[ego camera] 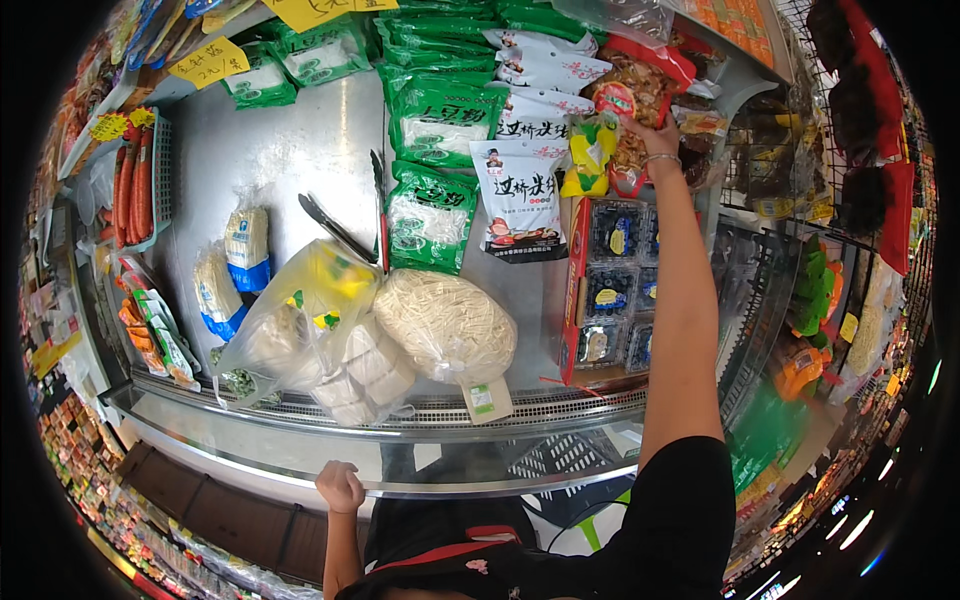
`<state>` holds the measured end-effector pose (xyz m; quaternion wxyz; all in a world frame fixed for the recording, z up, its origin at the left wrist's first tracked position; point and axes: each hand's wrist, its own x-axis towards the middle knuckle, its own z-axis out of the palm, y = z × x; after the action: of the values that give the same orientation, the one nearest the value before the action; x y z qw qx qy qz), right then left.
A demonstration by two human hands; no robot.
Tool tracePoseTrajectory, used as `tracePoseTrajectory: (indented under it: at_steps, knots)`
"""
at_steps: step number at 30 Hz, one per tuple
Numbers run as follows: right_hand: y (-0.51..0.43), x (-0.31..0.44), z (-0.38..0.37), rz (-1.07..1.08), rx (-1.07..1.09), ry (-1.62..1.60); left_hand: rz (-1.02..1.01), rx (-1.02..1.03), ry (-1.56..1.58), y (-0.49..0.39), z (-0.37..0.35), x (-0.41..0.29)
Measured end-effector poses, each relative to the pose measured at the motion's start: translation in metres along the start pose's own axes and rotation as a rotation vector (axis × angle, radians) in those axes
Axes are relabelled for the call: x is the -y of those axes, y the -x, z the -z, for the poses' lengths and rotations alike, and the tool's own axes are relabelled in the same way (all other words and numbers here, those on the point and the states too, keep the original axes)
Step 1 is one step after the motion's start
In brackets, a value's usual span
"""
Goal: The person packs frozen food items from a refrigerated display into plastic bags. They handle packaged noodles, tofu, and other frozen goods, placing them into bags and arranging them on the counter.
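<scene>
My right hand [655,144], with a bracelet at its wrist, reaches to the back right of a chilled display case and lies on a red-edged clear bag of brown food [634,82]; whether the fingers grip it is hard to tell. Just left of that hand is a yellow packet with a green pattern [590,154]. White pouches [523,196] and green packets [433,217] stand in rows further left. My left hand [340,486] is curled at the metal front rail [420,493], its fingers folded, with no object seen in it.
A red-sided carton [572,292] of clear blueberry boxes lies under my right forearm. Near the front are a bag of pale noodle-like strips [446,322], bagged white blocks [367,375], enoki mushroom packs [247,247] and black-and-red tongs [337,227]. Sausages [135,187] stand in a basket at left.
</scene>
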<state>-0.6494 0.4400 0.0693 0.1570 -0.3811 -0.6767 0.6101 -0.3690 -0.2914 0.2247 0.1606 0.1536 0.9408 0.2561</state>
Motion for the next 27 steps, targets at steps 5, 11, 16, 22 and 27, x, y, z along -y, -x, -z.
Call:
tracePoseTrajectory:
  at_steps: [5, 11, 16, 22, 27]
  knots:
    - [0.027, 0.026, -0.013, 0.126, -0.07, -0.158, 0.009, 0.013, -0.013, 0.002, 0.003, -0.004]
    - [-0.042, 0.015, -0.015, 0.28, 0.058, -0.204, 0.004, 0.058, -0.023, -0.005, 0.006, -0.006]
    - [-0.054, 0.008, -0.036, 0.55, -0.384, 0.446, -0.003, 0.062, -0.038, -0.002, 0.006, -0.004]
    - [-0.014, 0.052, -0.065, 0.492, -0.481, 0.652, 0.0, 0.038, -0.044, 0.0, 0.006, -0.005]
    - [-0.027, 0.013, -0.032, 0.558, -0.221, 0.787, -0.017, 0.038, -0.029, -0.004, 0.006, -0.004]
